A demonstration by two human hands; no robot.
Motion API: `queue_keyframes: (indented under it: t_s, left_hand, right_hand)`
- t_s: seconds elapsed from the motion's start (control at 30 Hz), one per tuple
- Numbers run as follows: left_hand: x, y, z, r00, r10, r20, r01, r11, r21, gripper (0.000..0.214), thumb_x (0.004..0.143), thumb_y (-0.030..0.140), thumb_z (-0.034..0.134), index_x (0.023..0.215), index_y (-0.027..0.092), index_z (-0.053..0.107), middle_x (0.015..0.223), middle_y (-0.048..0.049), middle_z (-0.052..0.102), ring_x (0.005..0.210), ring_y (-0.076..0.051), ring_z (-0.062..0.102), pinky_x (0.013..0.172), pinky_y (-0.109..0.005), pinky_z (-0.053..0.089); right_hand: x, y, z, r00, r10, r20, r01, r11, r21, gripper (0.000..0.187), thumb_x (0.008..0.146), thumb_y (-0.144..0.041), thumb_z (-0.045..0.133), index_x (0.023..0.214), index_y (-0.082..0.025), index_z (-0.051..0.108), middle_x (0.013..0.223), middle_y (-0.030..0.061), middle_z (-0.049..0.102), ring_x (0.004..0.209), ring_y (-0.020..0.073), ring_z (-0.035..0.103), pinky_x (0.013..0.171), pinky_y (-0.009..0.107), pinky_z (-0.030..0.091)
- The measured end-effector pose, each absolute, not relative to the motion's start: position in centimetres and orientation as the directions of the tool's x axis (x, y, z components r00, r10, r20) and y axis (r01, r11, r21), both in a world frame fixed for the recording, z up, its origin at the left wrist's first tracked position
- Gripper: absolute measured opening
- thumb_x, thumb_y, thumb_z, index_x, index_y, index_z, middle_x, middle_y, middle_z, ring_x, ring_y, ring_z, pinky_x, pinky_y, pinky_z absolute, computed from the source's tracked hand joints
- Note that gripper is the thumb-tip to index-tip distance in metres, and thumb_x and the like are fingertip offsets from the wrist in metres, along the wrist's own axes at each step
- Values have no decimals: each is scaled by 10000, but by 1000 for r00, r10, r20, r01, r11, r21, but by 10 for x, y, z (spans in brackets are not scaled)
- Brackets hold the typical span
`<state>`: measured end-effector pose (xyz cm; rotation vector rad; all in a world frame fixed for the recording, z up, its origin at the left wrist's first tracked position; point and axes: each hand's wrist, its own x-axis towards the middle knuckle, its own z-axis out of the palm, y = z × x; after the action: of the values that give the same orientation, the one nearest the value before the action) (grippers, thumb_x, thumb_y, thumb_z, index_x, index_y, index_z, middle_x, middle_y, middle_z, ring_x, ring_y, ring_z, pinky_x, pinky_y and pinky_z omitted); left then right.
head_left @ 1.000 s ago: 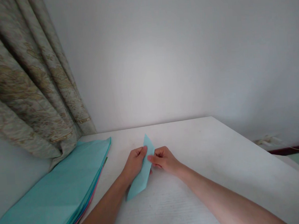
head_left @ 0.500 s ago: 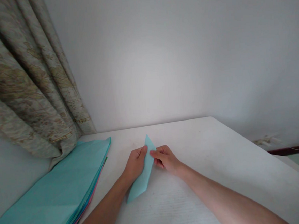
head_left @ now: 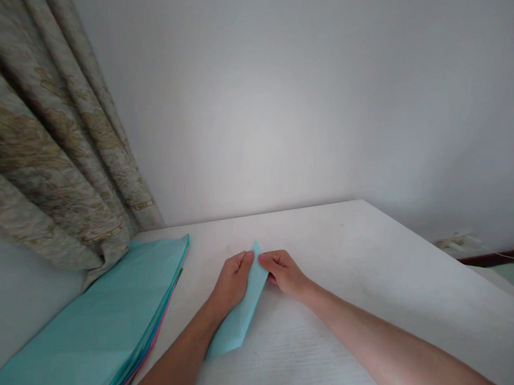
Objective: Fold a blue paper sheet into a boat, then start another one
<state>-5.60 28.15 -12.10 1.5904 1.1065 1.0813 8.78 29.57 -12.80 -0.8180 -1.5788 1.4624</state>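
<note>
A folded piece of light turquoise paper [head_left: 243,316], long and narrow with a pointed far end, is held above the white table [head_left: 321,352]. My left hand [head_left: 233,281] grips its left side, thumb on top near the tip. On the opposite edge, my right hand [head_left: 285,272] pinches the paper between thumb and curled fingers. Both thumbs lie close together just below the point. The fingers under the paper are hidden.
A stack of large turquoise sheets [head_left: 94,327], with pink and blue layers at its edge, lies on the left of the table. A patterned curtain [head_left: 59,130] hangs above it. Behind the table stands a white wall [head_left: 254,99].
The folded paper has slid a little toward me and to the left between my hands, so less of its tip sticks out past the thumbs. Both hands keep their grip.
</note>
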Motion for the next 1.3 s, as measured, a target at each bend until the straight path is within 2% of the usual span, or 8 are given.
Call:
queue_keyframes:
  t_s: [0.27, 0.43, 0.6, 0.7, 0.8, 1.0, 1.2, 1.3]
  left_hand:
    - [-57, 277, -119, 381, 914, 138, 232, -240, 943, 394, 878, 456, 364, 632, 169, 473, 562, 32, 401, 539, -114, 358, 509, -225, 302]
    - [-58, 277, -115, 299, 930, 212, 312, -306, 900, 367, 888, 428, 354, 641, 176, 453, 603, 26, 408, 591, -129, 391, 558, -238, 323]
    - [-57, 273, -114, 403, 901, 160, 291, -292, 911, 364, 888, 439, 348, 650, 182, 444, 600, 36, 400, 574, -123, 380, 558, -237, 325]
    - [-54, 272, -116, 351, 918, 183, 334, -306, 892, 367, 887, 440, 351, 629, 187, 416, 593, 38, 386, 576, -125, 378, 558, -241, 317]
    - [-54, 273, -116, 280, 933, 227, 365, -322, 874, 367, 893, 429, 338, 632, 185, 425, 599, 33, 396, 594, -134, 395, 572, -249, 318]
    - [-55, 275, -115, 325, 918, 226, 331, -335, 882, 354, 895, 411, 338, 649, 182, 451, 605, 27, 420, 594, -137, 413, 572, -249, 327]
    - [-55, 277, -120, 60, 943, 328, 409, -323, 853, 349, 882, 397, 380, 610, 187, 447, 564, 26, 438, 572, -142, 436, 554, -252, 310]
    - [-55, 279, -124, 56, 960, 273, 353, -275, 894, 354, 867, 440, 398, 633, 186, 474, 537, 36, 424, 522, -130, 410, 507, -243, 296]
  right_hand:
    - [89, 298, -132, -321, 932, 168, 20, 184, -983, 447, 807, -569, 453, 575, -195, 377, 525, -44, 300, 483, 89, 277, 440, 229, 202]
    - [89, 298, -133, -392, 903, 174, 42, 207, -977, 422, 826, -545, 440, 608, -185, 412, 563, -32, 327, 514, 95, 295, 451, 227, 219]
    - [91, 297, -131, -302, 936, 180, 66, 208, -976, 449, 820, -554, 432, 561, -196, 354, 525, -43, 280, 482, 89, 271, 432, 229, 200]
    - [90, 297, -129, -265, 942, 204, 75, 231, -970, 459, 815, -569, 428, 559, -197, 345, 529, -44, 281, 483, 87, 268, 428, 226, 205]
    - [89, 298, -130, -332, 921, 205, 73, 242, -968, 450, 821, -560, 429, 573, -188, 381, 541, -38, 311, 495, 88, 285, 435, 223, 215]
    - [90, 299, -134, -370, 914, 168, 16, 187, -982, 453, 809, -555, 459, 553, -191, 372, 503, -53, 281, 462, 79, 254, 430, 229, 183]
    - [88, 300, -135, -502, 850, 159, -11, 177, -984, 456, 797, -574, 479, 571, -186, 399, 489, -60, 315, 444, 73, 258, 431, 229, 176]
    - [89, 300, -135, -479, 865, 149, 43, 192, -980, 475, 791, -576, 492, 539, -187, 390, 463, -60, 338, 429, 70, 266, 422, 231, 170]
